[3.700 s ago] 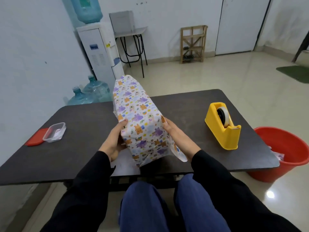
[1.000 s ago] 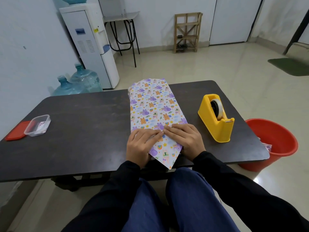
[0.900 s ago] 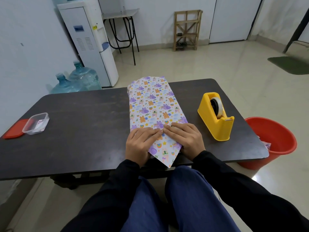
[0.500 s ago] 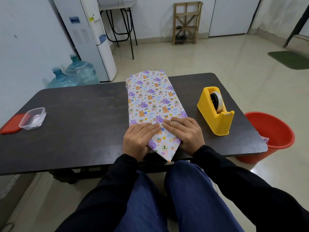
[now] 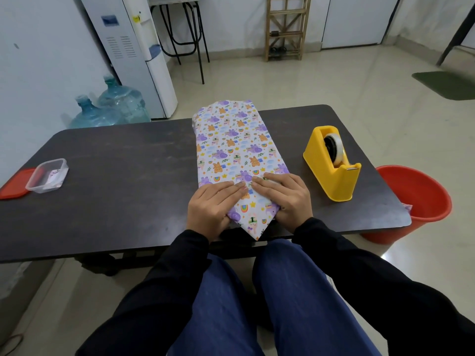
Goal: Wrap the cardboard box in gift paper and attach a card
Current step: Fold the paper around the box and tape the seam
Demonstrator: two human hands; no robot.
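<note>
down goes the wrapped box (image 5: 231, 145): tipped up between the hands seconds ago, it now lies flat on the table (image 5: 115, 176), just left of the tape dispenser (image 5: 331, 163). left hand (image 5: 210, 206) and right hand (image 5: 285, 196) lie flat on its near end, fingers straight, fingertips nearly meeting, pressing the pointed paper flap (image 5: 253, 222) down. far left of the dispenser sits a clear tub (image 5: 47, 174).

There was one paper-wrapped box (image 5: 231, 140), one dark table (image 5: 115, 176) and two hands, a left hand (image 5: 209, 205) and a right hand (image 5: 282, 195). There was also one yellow tape dispenser (image 5: 331, 170), one clear tub (image 5: 47, 174), one red lid (image 5: 12, 183), one red bucket (image 5: 416, 199) and two water jugs (image 5: 120, 101).
</note>
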